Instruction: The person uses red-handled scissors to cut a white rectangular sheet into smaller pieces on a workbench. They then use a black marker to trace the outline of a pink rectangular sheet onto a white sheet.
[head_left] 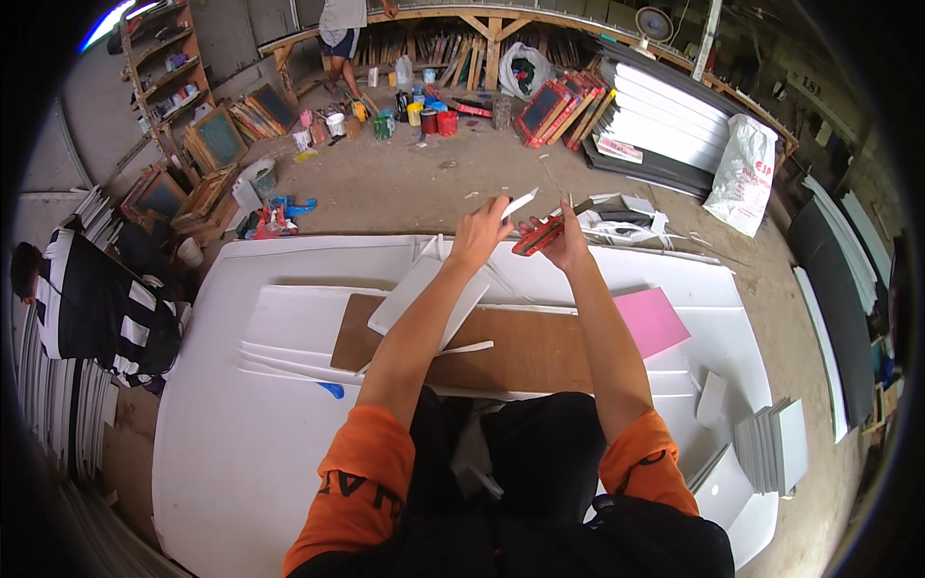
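Observation:
My left hand (479,234) is raised over the far side of the work area, pinching a thin white strip (518,203) that points up and to the right. My right hand (564,241) is close beside it, closed on a red-handled utility knife (538,236) whose tip points toward the strip. Below both forearms lies a brown board (535,352) on large white foam sheets (241,433). A smaller white sheet piece (405,299) rests tilted on the board's left end, with a narrow white offcut (467,348) next to it.
A pink sheet (651,320) lies right of the board, a stack of white squares (771,445) at lower right. A person in black and white (101,308) sits at left. Paint cans (424,114), framed boards (554,104), another person (339,39) and a white sack (742,173) stand beyond.

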A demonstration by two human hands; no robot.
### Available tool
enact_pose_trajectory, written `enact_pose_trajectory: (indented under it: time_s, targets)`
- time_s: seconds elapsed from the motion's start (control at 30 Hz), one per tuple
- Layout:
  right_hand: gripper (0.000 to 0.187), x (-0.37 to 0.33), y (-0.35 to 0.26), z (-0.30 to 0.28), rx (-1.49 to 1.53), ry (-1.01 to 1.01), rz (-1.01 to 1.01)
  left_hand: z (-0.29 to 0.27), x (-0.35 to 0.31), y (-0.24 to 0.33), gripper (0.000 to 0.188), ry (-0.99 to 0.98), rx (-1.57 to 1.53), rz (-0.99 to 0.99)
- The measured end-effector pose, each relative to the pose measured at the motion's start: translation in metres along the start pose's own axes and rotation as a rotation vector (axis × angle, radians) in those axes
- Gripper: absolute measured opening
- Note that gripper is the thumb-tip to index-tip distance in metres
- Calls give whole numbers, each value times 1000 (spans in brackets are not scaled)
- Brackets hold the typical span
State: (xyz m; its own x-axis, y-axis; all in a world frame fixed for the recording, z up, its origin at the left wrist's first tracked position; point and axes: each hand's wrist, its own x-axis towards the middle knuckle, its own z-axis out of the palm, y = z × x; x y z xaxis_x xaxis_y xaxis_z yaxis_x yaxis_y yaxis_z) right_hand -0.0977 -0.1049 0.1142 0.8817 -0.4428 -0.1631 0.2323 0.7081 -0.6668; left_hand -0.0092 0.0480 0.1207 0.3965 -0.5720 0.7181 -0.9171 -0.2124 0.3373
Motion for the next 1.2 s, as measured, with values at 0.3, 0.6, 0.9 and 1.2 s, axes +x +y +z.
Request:
enact_pose_trajectory:
  time_s: [0.3, 0.6, 0.9, 1.2]
  targets:
    - [28, -5, 20, -12, -398, 109, -46, -17, -47, 15, 47, -348, 23, 275]
    - [56, -61, -6, -49, -765, -114, -24, -5, -39, -23, 74, 14, 101, -254]
    - [61, -78, -16, -52, -913, -172, -4, -1, -29, -35, 70, 16, -183, -453]
    - [14, -44, -9, -111, -1255, 290, -467, 7, -20, -11, 46, -122, 71, -188]
